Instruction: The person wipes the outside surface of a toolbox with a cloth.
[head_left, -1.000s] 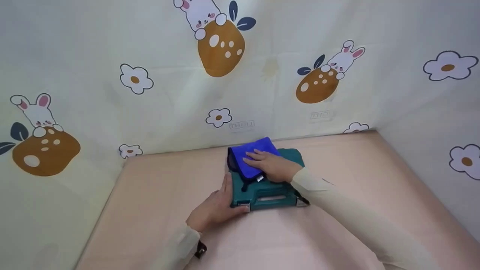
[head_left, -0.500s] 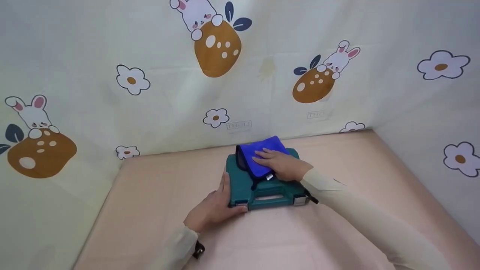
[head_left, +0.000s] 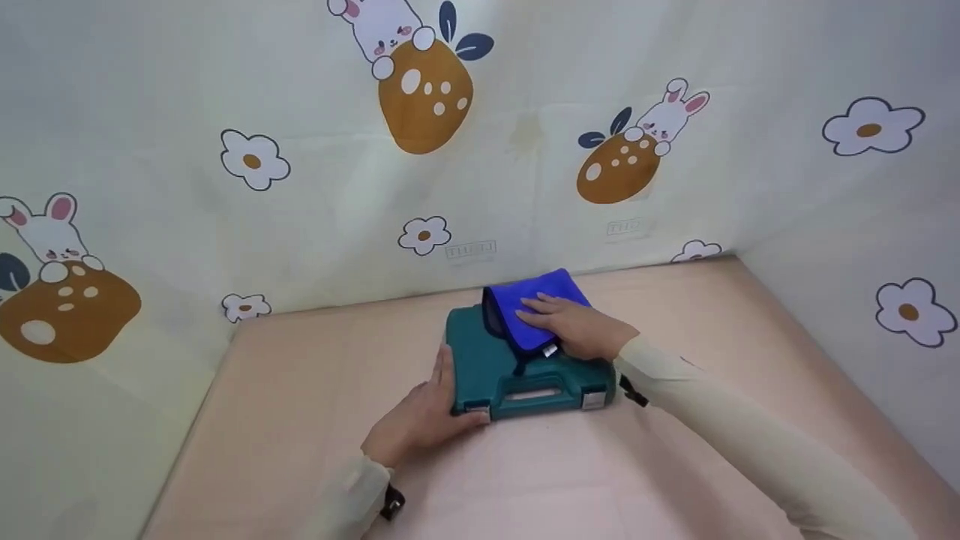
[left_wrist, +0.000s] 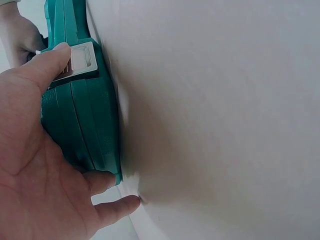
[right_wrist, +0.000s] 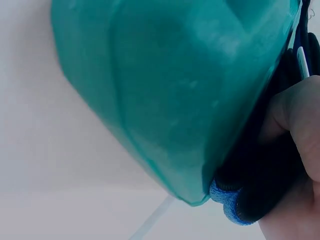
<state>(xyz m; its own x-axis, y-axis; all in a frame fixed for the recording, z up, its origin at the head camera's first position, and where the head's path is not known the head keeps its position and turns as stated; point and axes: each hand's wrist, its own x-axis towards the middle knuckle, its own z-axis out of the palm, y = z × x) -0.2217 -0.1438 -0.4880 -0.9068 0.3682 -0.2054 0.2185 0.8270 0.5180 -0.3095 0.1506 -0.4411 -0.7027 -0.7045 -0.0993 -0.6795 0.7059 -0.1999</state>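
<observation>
A teal hard plastic case with a carry handle and two silver latches lies flat on the table. My left hand braces its near left corner. Long fingers run along the side, and in the left wrist view the thumb rests on a latch. My right hand presses a folded blue cloth with black edging and a small white tag onto the lid, fingers spread. In the right wrist view, the cloth's fuzzy blue edge shows beside the case's side; part of the cloth is hidden under the hand.
A pale pink cover spreads over the table. Behind and beside it hang pale curtains printed with rabbits, orange fruits and flowers. A black strap with a buckle hangs at the left sleeve, another at the right sleeve.
My right hand has slid the blue cloth rightward across the lid, uncovering more of its left side. The left hand keeps its place on the case corner. The head view has shifted slightly.
</observation>
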